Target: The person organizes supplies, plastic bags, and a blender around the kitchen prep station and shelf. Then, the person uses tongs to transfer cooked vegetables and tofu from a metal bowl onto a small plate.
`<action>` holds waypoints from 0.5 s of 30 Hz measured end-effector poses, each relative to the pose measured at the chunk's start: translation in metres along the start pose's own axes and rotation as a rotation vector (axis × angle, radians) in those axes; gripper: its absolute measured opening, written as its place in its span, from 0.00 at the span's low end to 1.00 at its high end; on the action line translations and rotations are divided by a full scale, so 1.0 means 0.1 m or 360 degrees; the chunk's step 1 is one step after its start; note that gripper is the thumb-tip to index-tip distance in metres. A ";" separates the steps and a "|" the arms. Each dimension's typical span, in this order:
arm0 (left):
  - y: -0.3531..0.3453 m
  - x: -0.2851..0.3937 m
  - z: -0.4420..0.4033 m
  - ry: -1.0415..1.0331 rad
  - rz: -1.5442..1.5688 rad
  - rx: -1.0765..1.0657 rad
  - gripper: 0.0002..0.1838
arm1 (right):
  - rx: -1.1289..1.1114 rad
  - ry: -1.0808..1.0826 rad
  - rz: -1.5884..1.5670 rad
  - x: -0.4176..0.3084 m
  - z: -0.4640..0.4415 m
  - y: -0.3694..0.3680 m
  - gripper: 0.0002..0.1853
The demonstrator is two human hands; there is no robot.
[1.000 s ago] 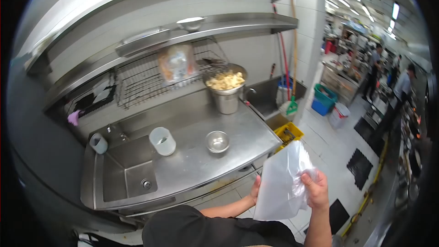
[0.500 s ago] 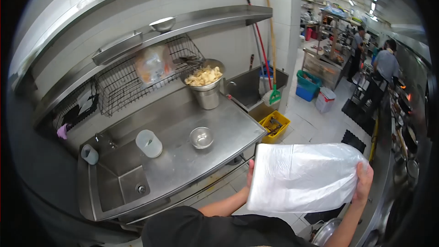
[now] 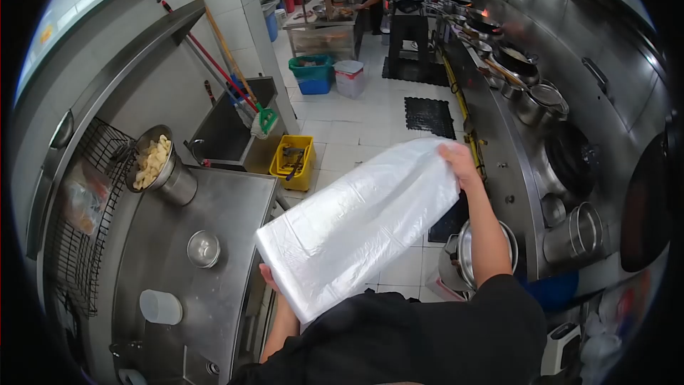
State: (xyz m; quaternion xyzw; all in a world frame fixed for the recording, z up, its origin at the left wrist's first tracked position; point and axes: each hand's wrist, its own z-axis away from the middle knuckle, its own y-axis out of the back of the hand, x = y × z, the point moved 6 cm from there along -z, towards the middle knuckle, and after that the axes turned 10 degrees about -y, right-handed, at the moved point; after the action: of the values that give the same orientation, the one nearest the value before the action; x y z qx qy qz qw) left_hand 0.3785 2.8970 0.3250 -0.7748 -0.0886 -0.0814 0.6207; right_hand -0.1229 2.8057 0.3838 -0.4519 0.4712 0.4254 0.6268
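Note:
A thick stack of translucent white plastic bags [image 3: 356,224] is held slantwise in front of my body. My right hand [image 3: 461,164] grips its far upper corner, fingers closed on the gathered plastic. At the near left end, my left hand [image 3: 269,278] holds the edge from beneath; most of its fingers are hidden behind the stack. To the left, a small metal bowl [image 3: 204,249] and a white plastic container [image 3: 161,307] stand on the steel counter [image 3: 221,196]. Behind them, a metal bowl of pale cut chunks [image 3: 152,162] rests on a tall steel pot [image 3: 178,185].
A yellow mop bucket [image 3: 293,162] stands on the floor ahead, beside a mop [image 3: 265,121]. Farther off are a blue-green bin [image 3: 311,75] and a white bucket [image 3: 349,79]. On the right runs a stove line with pans [image 3: 516,60]. Two people [image 3: 402,0] work at the back.
My view has swung to the right, bringing the stove line into sight. The stack of bags has turned, its right end now raised higher. Both hands still hold it.

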 end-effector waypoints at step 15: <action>0.21 0.25 -0.19 0.0508 -0.0311 0.0157 0.39 | -0.1617 -0.0165 0.0920 0.66 0.35 -3.58 0.16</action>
State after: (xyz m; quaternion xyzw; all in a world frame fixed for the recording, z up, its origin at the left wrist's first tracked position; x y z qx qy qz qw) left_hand 0.4074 2.8750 0.3150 -0.7083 -0.0676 -0.2587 0.6533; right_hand 0.2406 2.7641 0.3843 -0.5275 0.2809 0.7731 0.2125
